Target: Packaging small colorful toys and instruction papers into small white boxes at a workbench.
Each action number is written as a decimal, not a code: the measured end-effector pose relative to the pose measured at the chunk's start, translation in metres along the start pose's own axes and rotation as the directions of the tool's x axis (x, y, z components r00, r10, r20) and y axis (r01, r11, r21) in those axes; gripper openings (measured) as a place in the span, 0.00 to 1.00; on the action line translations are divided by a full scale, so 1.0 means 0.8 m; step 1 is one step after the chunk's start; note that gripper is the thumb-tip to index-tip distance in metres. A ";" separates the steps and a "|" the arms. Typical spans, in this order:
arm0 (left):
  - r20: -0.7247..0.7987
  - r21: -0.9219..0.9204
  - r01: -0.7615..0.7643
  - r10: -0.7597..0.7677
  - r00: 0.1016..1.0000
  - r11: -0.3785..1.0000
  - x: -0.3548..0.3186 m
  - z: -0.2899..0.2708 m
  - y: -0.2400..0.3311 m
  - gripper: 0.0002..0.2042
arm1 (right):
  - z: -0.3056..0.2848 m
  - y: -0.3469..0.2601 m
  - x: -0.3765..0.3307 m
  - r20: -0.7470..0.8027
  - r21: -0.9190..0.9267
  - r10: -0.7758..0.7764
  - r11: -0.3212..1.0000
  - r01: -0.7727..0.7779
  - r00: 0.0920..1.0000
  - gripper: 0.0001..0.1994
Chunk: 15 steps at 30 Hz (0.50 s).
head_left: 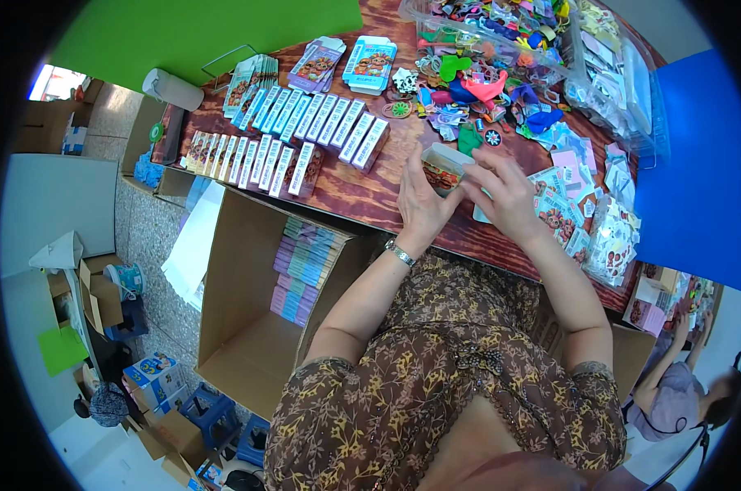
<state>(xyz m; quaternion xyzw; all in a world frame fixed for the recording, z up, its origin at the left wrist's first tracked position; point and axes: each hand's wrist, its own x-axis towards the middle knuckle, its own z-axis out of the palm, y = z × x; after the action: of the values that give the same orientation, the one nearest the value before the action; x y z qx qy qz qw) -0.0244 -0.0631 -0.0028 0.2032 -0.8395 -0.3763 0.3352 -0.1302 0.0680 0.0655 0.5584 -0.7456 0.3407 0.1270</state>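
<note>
My left hand (420, 201) is wrapped round a small printed cardboard box (442, 173), tilted with its open end up and its pale inside showing. At the box's right edge, my right hand (505, 195) has bent fingers pinched against the cardboard. Any small thing between those fingers is hidden. Just beyond the box lies a green rubbery piece (469, 139), beside a small round dark piece (492, 138). Flat light-blue printed cartons (555, 214) lie under and to the right of my right hand.
Rows of closed boxes (337, 127) stand at the left of the table. Flattened cartons (370, 65) lie behind them. A clear bin (489, 37) and a heap of colourful small items (501, 94) fill the back. Below the table edge, a large carton (247, 352) holds stacked boxes.
</note>
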 end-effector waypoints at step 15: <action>0.217 -0.443 0.019 0.087 0.972 0.897 -0.015 -0.052 -0.022 0.17 | 0.026 0.010 -0.046 0.213 0.493 0.387 0.750 -0.441 0.897 0.14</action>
<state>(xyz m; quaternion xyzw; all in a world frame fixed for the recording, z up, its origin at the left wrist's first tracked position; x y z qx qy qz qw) 0.0152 -0.0876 -0.0006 0.0619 -0.7689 -0.5720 0.2789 -0.1206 0.0831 0.0258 0.4080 -0.7327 0.5244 -0.1469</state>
